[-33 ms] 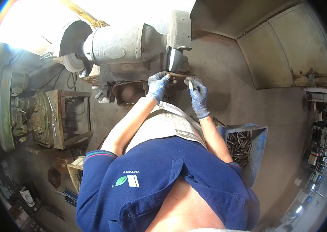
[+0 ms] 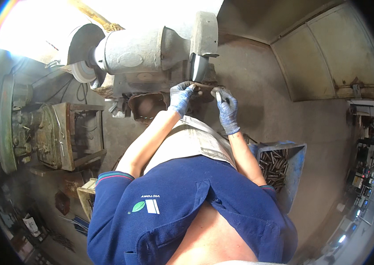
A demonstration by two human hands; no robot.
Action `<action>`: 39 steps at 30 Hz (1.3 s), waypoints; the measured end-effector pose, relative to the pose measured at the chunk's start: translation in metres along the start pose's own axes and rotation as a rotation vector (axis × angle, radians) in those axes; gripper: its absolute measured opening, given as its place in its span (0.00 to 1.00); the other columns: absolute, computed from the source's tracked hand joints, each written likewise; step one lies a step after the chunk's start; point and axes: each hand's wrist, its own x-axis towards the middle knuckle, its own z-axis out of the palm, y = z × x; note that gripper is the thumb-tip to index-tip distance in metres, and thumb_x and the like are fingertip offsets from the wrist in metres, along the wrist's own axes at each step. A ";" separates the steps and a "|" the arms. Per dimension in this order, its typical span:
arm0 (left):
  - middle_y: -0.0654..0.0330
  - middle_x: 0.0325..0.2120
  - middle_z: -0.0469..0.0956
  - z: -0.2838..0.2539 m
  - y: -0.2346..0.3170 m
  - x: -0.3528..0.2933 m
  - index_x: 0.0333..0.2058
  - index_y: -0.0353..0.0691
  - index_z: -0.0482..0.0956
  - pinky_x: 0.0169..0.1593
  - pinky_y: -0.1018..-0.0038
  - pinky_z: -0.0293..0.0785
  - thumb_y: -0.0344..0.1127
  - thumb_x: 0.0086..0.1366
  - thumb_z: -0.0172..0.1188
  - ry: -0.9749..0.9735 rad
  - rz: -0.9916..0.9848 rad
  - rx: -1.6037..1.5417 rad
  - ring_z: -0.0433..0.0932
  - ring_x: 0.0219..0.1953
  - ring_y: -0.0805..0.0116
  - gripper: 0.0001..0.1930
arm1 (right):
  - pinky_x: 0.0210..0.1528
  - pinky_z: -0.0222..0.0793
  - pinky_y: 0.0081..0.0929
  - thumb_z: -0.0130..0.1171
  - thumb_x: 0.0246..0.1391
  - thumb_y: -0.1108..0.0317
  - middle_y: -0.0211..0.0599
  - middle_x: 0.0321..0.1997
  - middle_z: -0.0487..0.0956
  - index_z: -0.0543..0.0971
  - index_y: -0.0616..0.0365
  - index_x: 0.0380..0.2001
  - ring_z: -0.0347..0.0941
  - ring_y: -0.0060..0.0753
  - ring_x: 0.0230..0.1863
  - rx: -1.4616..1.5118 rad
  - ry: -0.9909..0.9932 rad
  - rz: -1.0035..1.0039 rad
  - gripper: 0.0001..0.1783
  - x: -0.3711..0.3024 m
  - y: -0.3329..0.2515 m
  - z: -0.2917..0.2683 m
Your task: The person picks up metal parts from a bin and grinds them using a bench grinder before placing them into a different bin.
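Observation:
A slim brownish metal rod spans the gap between my two hands, just below the right wheel of a large grey bench grinder. My left hand, in a worn blue glove with dark fingertips, is closed on the rod's left end, close under the wheel. The fingertips of my right hand, gloved likewise, pinch the other end. Whether the rod touches the wheel I cannot tell. The wheel's upper part is hidden inside its guard.
A blue bin of dark metal rods stands by my right arm. Below the grinder is a rusty open container. A second, white wheel sits on the grinder's left end. An old machine with a boxy frame stands at left.

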 end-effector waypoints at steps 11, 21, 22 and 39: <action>0.58 0.25 0.78 -0.020 0.009 0.004 0.33 0.31 0.76 0.30 0.79 0.77 0.25 0.60 0.55 0.091 0.023 0.042 0.77 0.25 0.72 0.04 | 0.39 0.68 0.19 0.58 0.51 0.73 0.32 0.32 0.79 0.79 0.62 0.34 0.73 0.20 0.34 0.057 -0.043 0.091 0.06 0.002 0.001 0.026; 0.57 0.25 0.79 -0.045 0.016 0.012 0.32 0.30 0.77 0.28 0.79 0.74 0.24 0.60 0.55 0.104 0.068 0.035 0.77 0.24 0.73 0.04 | 0.47 0.69 0.25 0.54 0.55 0.73 0.40 0.39 0.78 0.77 0.67 0.38 0.74 0.29 0.41 0.202 -0.131 0.185 0.10 0.003 0.005 0.042; 0.57 0.24 0.79 -0.040 0.017 0.010 0.31 0.30 0.77 0.28 0.79 0.74 0.24 0.59 0.55 0.082 0.047 0.010 0.77 0.24 0.72 0.04 | 0.51 0.70 0.28 0.52 0.56 0.73 0.43 0.43 0.76 0.75 0.69 0.40 0.74 0.34 0.44 0.202 -0.158 0.201 0.11 0.003 0.007 0.038; 0.56 0.23 0.78 -0.023 0.000 0.028 0.30 0.28 0.77 0.26 0.78 0.73 0.23 0.58 0.56 0.132 -0.036 0.074 0.76 0.21 0.71 0.04 | 0.49 0.71 0.29 0.54 0.55 0.71 0.35 0.32 0.77 0.78 0.66 0.30 0.75 0.31 0.38 0.227 -0.059 0.262 0.08 0.009 0.013 0.019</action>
